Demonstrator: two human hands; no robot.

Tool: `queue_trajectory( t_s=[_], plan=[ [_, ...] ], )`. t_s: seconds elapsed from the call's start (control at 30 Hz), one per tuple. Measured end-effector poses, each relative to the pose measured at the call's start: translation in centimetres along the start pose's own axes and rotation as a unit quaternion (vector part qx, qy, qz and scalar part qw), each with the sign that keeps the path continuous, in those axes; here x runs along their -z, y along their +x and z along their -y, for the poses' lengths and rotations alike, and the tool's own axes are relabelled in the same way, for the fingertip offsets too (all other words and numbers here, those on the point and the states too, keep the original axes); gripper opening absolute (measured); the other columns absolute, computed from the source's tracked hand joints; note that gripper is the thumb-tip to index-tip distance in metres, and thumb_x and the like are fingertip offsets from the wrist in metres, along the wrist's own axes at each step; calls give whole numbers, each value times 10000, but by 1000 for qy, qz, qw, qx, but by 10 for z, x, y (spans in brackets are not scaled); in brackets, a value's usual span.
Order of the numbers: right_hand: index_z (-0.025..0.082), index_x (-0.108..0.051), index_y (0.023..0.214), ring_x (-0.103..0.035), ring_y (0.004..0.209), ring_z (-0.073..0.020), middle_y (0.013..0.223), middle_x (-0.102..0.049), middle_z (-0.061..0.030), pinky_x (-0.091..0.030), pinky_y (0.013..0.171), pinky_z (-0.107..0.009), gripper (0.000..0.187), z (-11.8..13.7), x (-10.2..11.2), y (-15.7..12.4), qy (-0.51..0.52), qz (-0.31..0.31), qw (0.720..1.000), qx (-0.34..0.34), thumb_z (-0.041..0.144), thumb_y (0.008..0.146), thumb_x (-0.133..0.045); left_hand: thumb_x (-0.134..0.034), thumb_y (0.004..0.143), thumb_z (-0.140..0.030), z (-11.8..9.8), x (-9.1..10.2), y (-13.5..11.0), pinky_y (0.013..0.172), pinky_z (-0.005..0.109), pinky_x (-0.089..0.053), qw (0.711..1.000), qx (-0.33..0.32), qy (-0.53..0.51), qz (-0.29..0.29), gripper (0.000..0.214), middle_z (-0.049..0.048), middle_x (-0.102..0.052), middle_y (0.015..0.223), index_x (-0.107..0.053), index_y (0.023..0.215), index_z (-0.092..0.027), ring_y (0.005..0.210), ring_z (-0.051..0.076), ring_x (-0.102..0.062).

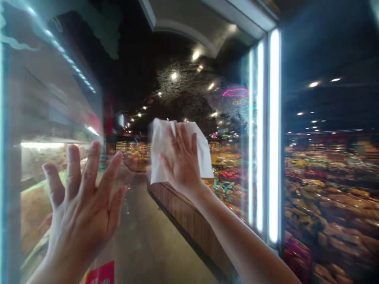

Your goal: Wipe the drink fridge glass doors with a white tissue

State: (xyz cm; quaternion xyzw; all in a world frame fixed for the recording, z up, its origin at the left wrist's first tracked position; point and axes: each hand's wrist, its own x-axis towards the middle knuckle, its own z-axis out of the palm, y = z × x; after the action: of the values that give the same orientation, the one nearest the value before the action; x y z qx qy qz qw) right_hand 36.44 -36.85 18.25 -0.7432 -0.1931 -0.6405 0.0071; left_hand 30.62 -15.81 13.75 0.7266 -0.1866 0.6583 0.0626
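Glass door (53,98) of a display case spans the view, a lit LED strip (274,134) at 3 o'clock. Near 12 o'clock, the right hand (180,165) presses a white paper towel (201,150) to the glass, fingers spread; the left hand (79,209), at 7 o'clock, is open and empty.

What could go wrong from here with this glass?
The white paper towel is pinned only under the flat, spread right hand, with its edges hanging loose, so it might slip and drop. The bare left hand is spread close to the glass pane; if those fingers touch it, they could leave prints on the glass.
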Motion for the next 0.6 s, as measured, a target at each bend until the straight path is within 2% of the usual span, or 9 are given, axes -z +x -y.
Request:
queue_trajectory(
  t_s=[0.07, 0.1, 0.2, 0.27, 0.3, 0.4, 0.47, 0.53, 0.6],
  plan=[
    [164, 43, 1672, -39, 1627, -286, 1746, -155, -94, -106, 1311, -624, 755, -22, 3, -1, -8, -16, 998, -56, 384, 1066, -350, -471, 979, -354, -14, -9, 5, 1312, 664, 64, 1000, 9, -19, 7, 761, -140, -11, 1734, -57, 1600, -504, 1616, 352, -9],
    [162, 50, 1671, -29, 1627, -288, 1745, -159, -95, -101, 1310, -631, 763, -27, 5, -3, -7, -18, 998, -57, 394, 1066, -352, -460, 974, -350, -21, -15, 7, 1319, 634, 83, 999, 11, -30, 10, 765, -155, -2, 1728, -47, 1594, -523, 1617, 344, -7],
    [156, -13, 1675, 11, 1629, -260, 1745, -169, -70, -75, 1325, -596, 767, -35, 8, -13, -2, 7, 999, 31, 465, 1066, -363, -442, 971, -342, -47, -34, 17, 1319, 635, 84, 999, 1, -44, 10, 768, -152, 10, 1724, -33, 1591, -536, 1618, 335, 4],
    [162, -54, 1675, 16, 1629, -236, 1744, -177, -50, -69, 1334, -558, 749, -53, 10, -18, -3, 21, 996, 82, 484, 1070, -355, -476, 980, -335, -64, -46, 24, 1304, 691, 44, 999, -17, -33, 5, 776, -98, -12, 1741, -43, 1605, -490, 1618, 338, 0],
    [172, -48, 1676, 5, 1629, -232, 1744, -182, -46, -80, 1334, -553, 735, -69, 11, -19, -5, 19, 997, 78, 468, 1074, -348, -500, 983, -328, -73, -52, 28, 1298, 702, 27, 999, -25, -28, 4, 782, -63, -32, 1748, -58, 1614, -463, 1618, 337, -2],
    [192, 36, 1674, -62, 1627, -264, 1739, -193, -83, -141, 1309, -610, 728, -123, 13, -17, -19, -17, 999, -45, 387, 1078, -333, -552, 980, -300, -99, -66, 39, 1296, 679, 17, 999, -47, -19, -11, 797, 35, -96, 1753, -101, 1632, -389, 1620, 326, 1],
    [179, 53, 1672, -69, 1625, -290, 1743, -166, -105, -170, 1295, -634, 743, -145, 15, -17, -35, -29, 993, -108, 378, 1075, -343, -565, 977, -289, -118, -75, 47, 1298, 665, 6, 998, -56, -17, -17, 793, 69, -133, 1748, -131, 1636, -358, 1621, 323, -7],
    [157, 4, 1675, -19, 1628, -284, 1752, -124, -89, -151, 1308, -608, 746, -153, 19, -20, -45, -14, 996, -74, 411, 1074, -358, -567, 977, -289, -139, -84, 55, 1295, 668, -4, 998, -60, -21, -18, 780, 85, -146, 1745, -154, 1636, -342, 1621, 328, -14],
    [158, -79, 1675, 35, 1628, -245, 1757, -109, -44, -110, 1330, -548, 726, -159, 22, -26, -45, 13, 999, 17, 452, 1075, -362, -562, 979, -292, -159, -93, 62, 1292, 671, 3, 997, -63, -29, -25, 767, 90, -142, 1745, -167, 1636, -334, 1621, 331, -12]
  ],
)
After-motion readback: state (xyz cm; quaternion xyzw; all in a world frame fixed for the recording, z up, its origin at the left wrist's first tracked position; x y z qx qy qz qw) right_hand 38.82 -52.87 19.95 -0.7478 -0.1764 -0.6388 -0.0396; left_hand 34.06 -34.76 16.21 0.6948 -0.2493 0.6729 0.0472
